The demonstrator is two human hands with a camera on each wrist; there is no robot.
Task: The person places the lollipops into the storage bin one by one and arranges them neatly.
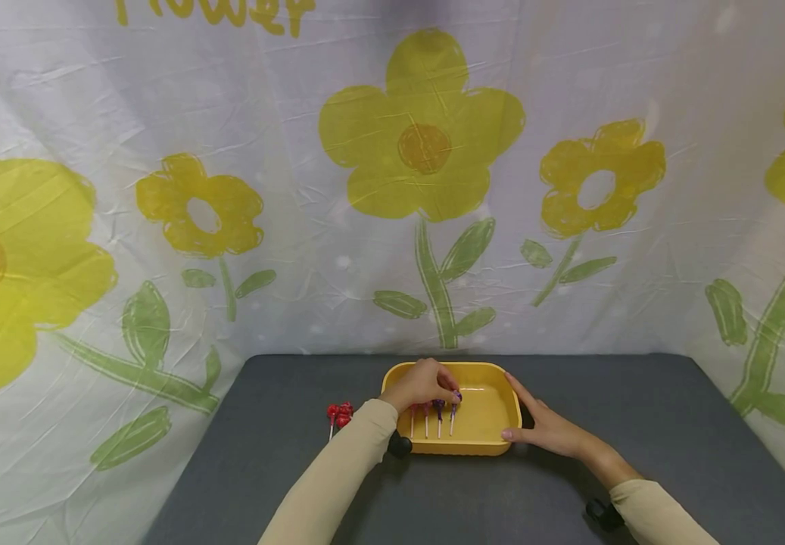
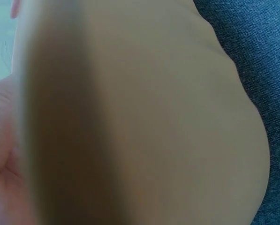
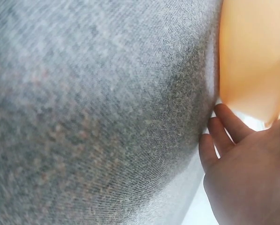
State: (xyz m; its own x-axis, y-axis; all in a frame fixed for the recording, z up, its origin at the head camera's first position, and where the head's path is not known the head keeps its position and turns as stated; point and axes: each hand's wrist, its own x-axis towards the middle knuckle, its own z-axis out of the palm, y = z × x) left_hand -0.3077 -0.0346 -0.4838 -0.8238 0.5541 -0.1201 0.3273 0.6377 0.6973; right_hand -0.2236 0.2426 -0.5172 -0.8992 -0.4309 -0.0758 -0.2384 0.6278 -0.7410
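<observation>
Several red lollipops [image 1: 343, 418] beside sleeve [image 1: 337, 471] | left hand [image 1: 422, 384] pinches purple lollipop [image 1: 458, 396] | right hand [image 1: 549, 430] straight-fingered against tray [image 1: 486, 415]

Soft light fills the head view; sleeve [image 2: 177, 117] blurs at left wrist; tray [image 3: 254, 51] glows at right.

You have two hands, left hand [image 1: 419, 384] and right hand [image 1: 552, 431], one yellow tray [image 1: 490, 412], four lollipops [image 1: 439, 406] visible inside, one table [image 1: 256, 469], and five printed flowers [image 1: 423, 144] before you. Red lollipops [image 1: 341, 414] outside overlap, uncountable.
</observation>
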